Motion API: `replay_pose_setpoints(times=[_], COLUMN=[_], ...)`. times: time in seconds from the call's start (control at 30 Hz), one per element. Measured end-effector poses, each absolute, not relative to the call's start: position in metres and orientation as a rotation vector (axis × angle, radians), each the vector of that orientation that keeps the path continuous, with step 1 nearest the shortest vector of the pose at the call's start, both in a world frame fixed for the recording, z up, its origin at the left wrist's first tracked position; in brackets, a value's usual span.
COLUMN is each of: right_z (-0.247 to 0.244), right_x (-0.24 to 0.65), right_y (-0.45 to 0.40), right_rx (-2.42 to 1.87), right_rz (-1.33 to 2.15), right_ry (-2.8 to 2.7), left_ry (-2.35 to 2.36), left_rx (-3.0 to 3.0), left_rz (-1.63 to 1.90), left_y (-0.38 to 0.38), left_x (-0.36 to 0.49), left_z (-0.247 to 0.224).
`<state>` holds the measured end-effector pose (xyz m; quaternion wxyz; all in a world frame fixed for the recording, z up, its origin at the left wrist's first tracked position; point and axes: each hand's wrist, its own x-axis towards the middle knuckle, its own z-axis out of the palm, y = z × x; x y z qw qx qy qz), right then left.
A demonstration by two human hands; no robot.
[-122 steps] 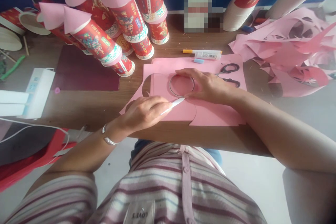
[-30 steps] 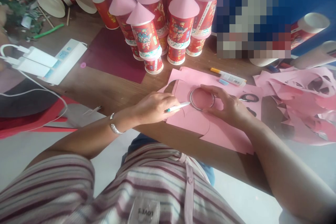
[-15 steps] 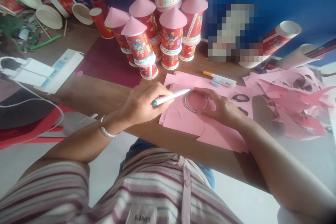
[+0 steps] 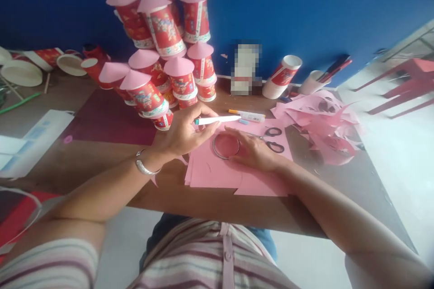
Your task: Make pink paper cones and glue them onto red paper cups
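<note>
My left hand [image 4: 185, 133], with a silver bangle at its wrist, is closed around a white marker [image 4: 220, 119] with a green end. The marker lies almost level above the far side of a thin round ring [image 4: 214, 148]. That ring rests on a stack of pink paper [image 4: 203, 176], and pink shows through its middle. At the ring's right side, my right hand [image 4: 257, 151] grips its edge between thumb and fingers. Faint curved lines mark the paper. Black-handled scissors [image 4: 275, 146] lie just beyond my right hand, their blades partly hidden.
A yellow-tipped marker [image 4: 251, 116] and its blue cap [image 4: 243, 122] lie behind the paper. Red paper-cup towers with pink cone tops [image 4: 179, 67] stand back left. Pink scraps [image 4: 325, 131] are heaped right, near a pen holder [image 4: 313, 83]. A power strip [image 4: 37, 140] lies left.
The view has tilted up and turned right, so more of the scissors shows. The marker's tip has shifted right relative to the ring. Both hands keep their hold.
</note>
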<state>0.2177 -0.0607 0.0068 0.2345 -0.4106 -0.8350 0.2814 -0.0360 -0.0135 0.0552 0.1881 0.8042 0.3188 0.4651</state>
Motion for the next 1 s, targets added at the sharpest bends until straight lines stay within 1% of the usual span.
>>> replay_pose_setpoints(times=[0.07,0.13,0.3,0.4,0.67,0.83,1.0], right_z=[0.008,0.009,0.004,0.001,0.002,0.007,0.013], right_x=[0.221,0.226,0.237,0.237,0.229,0.225,0.222], right_y=[-0.058,-0.053,-0.037,-0.030,-0.024,-0.024,-0.024], right_rx=[-1.047,-1.057,-1.435,-1.529,-1.675,-1.799,-1.914], right_rz=[0.743,0.590,-0.021,-0.164,-0.112,-0.099,0.012], right_ry=[-2.239,-2.173,-2.193,-2.343,-2.460,-2.463,-2.437], left_ry=[0.889,0.907,0.908,0.886,0.856,0.838,0.831], left_rx=[2.224,2.147,1.832,1.605,1.227,1.159,1.158], left_rz=[1.317,1.314,1.221,1.134,1.006,0.987,0.968], left_y=[-0.005,0.003,0.013,0.012,0.007,0.006,0.006], left_x=[-0.030,-0.025,-0.014,-0.007,-0.001,0.002,0.004], left_z=[0.056,0.054,0.046,0.041,0.029,0.030,0.033])
